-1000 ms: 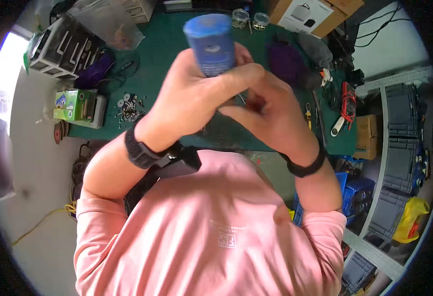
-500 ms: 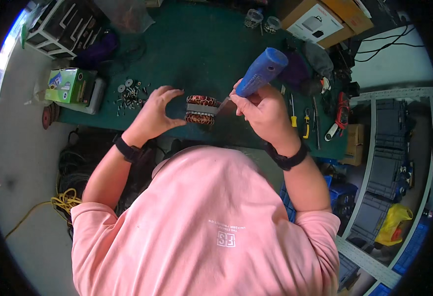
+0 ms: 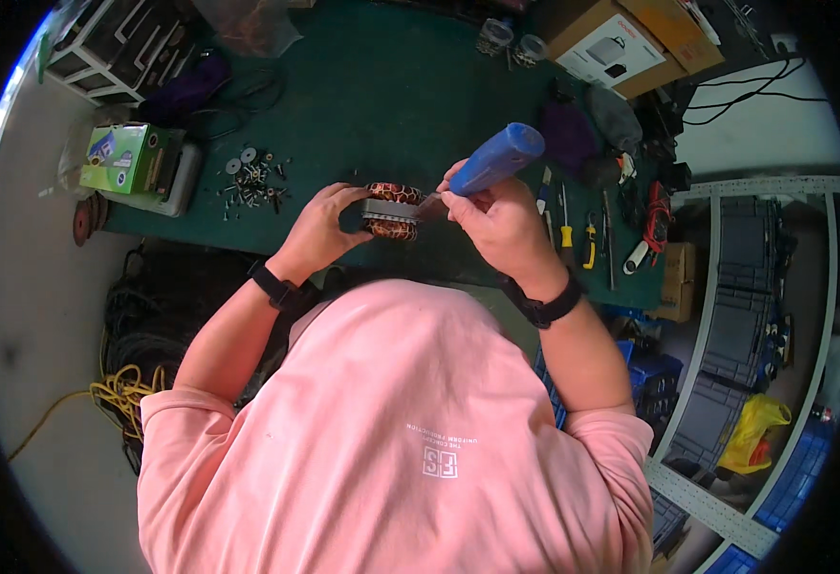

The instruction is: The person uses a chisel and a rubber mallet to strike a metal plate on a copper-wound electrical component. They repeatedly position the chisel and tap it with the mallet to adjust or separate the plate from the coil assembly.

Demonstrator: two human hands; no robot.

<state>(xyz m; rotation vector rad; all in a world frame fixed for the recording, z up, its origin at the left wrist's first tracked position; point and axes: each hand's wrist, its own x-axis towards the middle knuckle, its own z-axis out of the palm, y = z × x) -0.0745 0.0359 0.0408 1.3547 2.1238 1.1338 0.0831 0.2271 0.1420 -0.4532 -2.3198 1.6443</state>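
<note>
In the middle, near the front edge of the green bench, is a thick part [image 3: 389,210]. It has a grey ribbed band between two brown-and-black patterned ends. My left hand [image 3: 319,234] closes round its left side, fingers at the far end and thumb at the near end. My right hand [image 3: 506,228] grips a tool with a fat blue handle [image 3: 498,159], tilted up and to the right. The tool's thin metal blade [image 3: 428,203] reaches the right side of the part. Where exactly the tip touches is too small to tell.
Loose screws and washers [image 3: 255,182] lie left on the bench [image 3: 362,96], beside a green box [image 3: 123,158]. At right are a yellow screwdriver [image 3: 565,225], yellow-handled pliers [image 3: 589,244] and a red-and-black tool [image 3: 657,215]. A cardboard box [image 3: 621,48] stands at the back right.
My left hand has moved right, from beside the part to a hold on it. My right hand has shifted slightly left, and the blue handle has tipped lower.
</note>
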